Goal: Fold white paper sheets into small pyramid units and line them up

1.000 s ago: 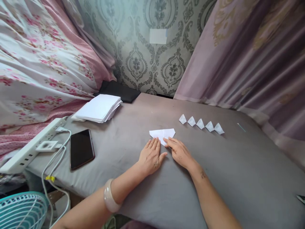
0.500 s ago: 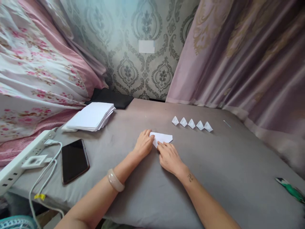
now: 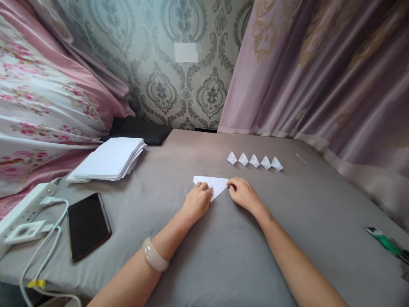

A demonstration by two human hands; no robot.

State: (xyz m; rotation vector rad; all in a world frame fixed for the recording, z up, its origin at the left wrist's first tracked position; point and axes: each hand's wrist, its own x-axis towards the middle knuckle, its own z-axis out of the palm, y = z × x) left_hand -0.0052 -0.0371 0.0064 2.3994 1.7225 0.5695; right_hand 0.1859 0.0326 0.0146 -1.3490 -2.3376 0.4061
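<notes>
A folded piece of white paper (image 3: 219,186) lies on the grey cloth surface, its long straight edge facing away from me and a point towards me. My left hand (image 3: 197,199) presses on its left part with curled fingers, hiding some of it. At the right corner, my right hand (image 3: 244,192) pinches the paper between thumb and fingertips. Beyond and to the right stands a row of several small folded white paper pieces (image 3: 254,160), pointed at the top.
On the left lie a stack of white paper (image 3: 108,158), a black phone (image 3: 88,227) and a white power strip (image 3: 28,207) with cables. A black flat item (image 3: 140,130) is at the back. A green-handled tool (image 3: 385,242) rests at the right edge.
My right hand has moved right, from the paper's near edge to its right corner. My left hand has shifted onto the paper, which now looks more triangular. The view has turned slightly.
</notes>
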